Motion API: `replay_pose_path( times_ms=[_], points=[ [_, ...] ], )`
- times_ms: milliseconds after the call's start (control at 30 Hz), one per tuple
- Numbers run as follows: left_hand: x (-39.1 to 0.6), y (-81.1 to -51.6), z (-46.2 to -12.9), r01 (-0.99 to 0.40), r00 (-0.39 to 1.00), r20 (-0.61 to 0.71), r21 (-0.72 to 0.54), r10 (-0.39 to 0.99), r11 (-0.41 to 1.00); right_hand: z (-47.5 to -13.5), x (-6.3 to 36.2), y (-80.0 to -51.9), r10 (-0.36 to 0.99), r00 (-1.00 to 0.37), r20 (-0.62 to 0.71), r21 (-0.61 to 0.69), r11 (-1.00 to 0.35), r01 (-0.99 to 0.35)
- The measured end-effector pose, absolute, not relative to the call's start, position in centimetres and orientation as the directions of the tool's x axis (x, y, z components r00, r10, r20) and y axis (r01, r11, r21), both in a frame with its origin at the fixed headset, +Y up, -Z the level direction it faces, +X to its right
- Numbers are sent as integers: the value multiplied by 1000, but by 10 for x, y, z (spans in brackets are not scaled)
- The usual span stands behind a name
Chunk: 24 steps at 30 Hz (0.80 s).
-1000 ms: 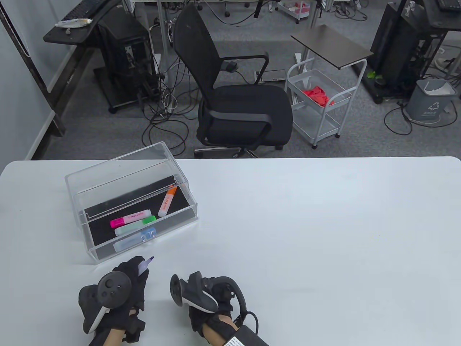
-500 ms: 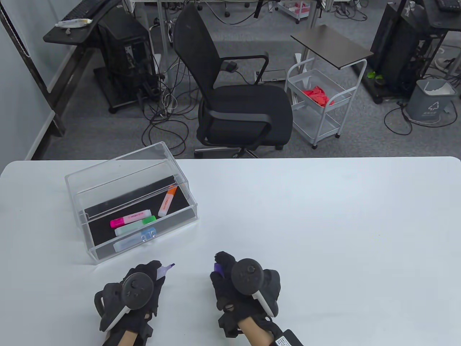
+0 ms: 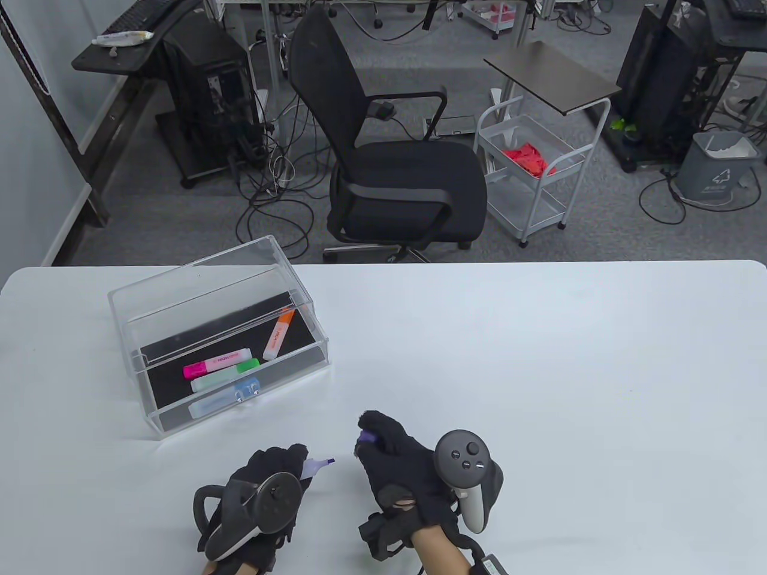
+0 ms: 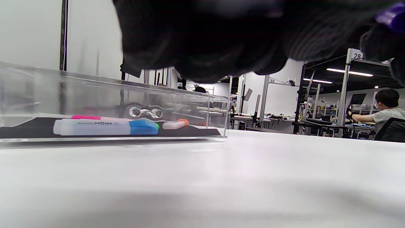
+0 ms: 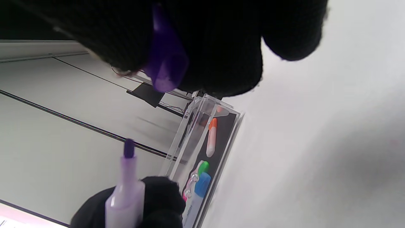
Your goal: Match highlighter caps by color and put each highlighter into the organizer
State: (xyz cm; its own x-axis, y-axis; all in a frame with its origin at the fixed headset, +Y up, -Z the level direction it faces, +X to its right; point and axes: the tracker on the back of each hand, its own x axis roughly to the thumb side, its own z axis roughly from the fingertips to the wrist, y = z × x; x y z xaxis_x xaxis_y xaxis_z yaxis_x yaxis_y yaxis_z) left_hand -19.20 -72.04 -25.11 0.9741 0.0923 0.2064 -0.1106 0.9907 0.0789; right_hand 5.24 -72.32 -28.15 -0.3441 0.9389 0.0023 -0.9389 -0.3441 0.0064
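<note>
Writing: the blue highlighter (image 4: 106, 126) in the organizer (image 3: 317, 353) is showing "HIGH" on its pale barrel in the left wrist view; smaller print beside it is too fine to read. The pink highlighter (image 3: 217, 363) is carrying similar print in the table view.
Purple highlighter (image 3: 316, 466): lying in the left hand (image 3: 263, 497), pale lilac barrel, bare dark-purple tip pointing toward the right hand (image 3: 398, 464), above the desk (image 3: 569, 389) just in front of the organizer.
Purple cap (image 3: 365, 438): the right hand is pinching it at its fingertips, apart from the tip.
Left hand: its fingers are curling round the barrel.
Organizer contents: pink, green (image 3: 226, 375), blue and orange highlighter (image 3: 278, 334) are lying capped on the black floor of the clear box.
View differences: the right wrist view is showing the cap's hollow end (image 5: 166, 68); the left wrist view is showing a seated person (image 4: 384, 110) far off.
</note>
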Motion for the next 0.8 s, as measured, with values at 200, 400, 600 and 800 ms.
replay_pose_path(
  times_ms=[200,400,600,800],
  points=[
    [-190,-721,-251,-98,975,207,75,81,992,-281,52,-721,945,-327,9,15,-327,-945],
    [-188,-720,-251,-87,975,211,76,69,993,-280,50,-722,941,-339,17,-20,-338,-941],
    [-185,-721,-251,-81,975,215,83,61,993,-279,46,-729,945,-326,-13,-11,-326,-945],
    [-183,-721,-251,-74,976,213,81,55,994,-276,40,-730,941,-337,0,-5,-337,-941]
  ],
)
